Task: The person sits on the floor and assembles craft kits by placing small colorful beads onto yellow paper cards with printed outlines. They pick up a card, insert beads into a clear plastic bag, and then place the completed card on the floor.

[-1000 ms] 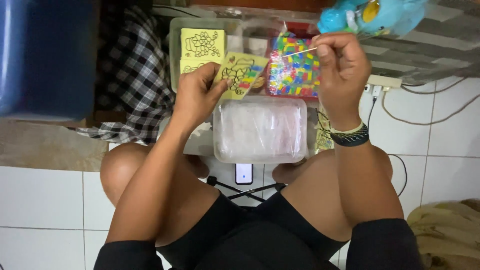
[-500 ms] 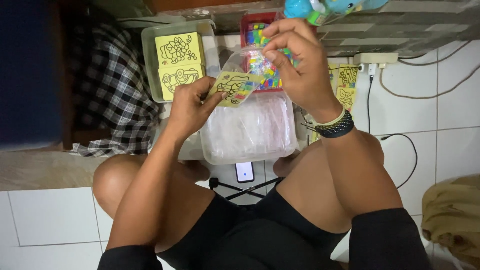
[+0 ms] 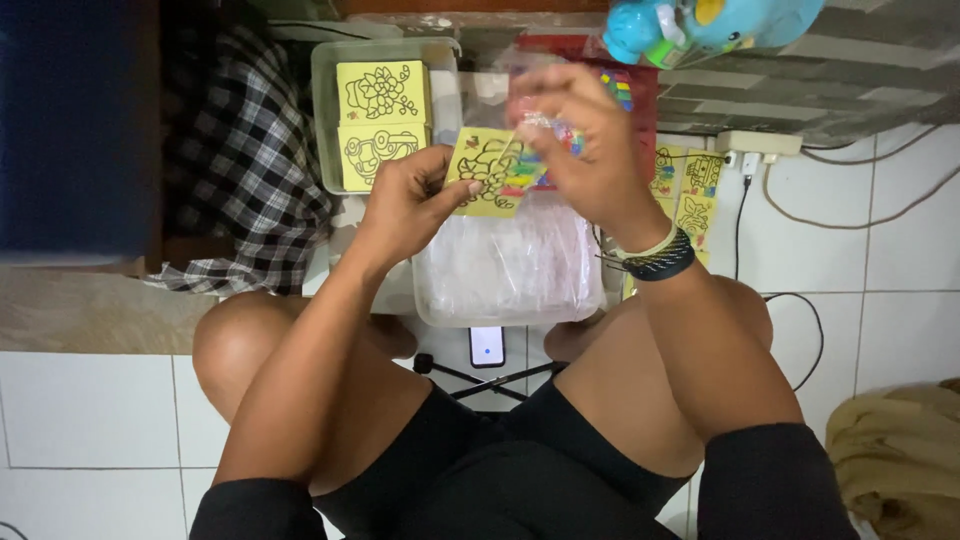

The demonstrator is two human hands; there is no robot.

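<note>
My left hand [image 3: 410,200] pinches the left edge of a small yellow card [image 3: 487,170] printed with a black outline drawing, partly filled with colour. My right hand [image 3: 585,150] hovers over the card's right side, fingers bunched around something thin and small; I cannot make out what it is. Both hands are held above a clear plastic box [image 3: 505,270] with white contents that rests in front of my knees.
A clear tray [image 3: 325,110] at the back left holds two more yellow outline cards [image 3: 380,120]. A red box of coloured bits [image 3: 640,100] sits behind my right hand. More yellow cards [image 3: 690,195], a power strip [image 3: 760,145], a blue toy [image 3: 700,25], a checked cloth [image 3: 230,170] and a phone on a stand [image 3: 487,347] surround me.
My right hand has come down from the red box to the card. The left hand has kept hold of the card, and the view has shifted slightly.
</note>
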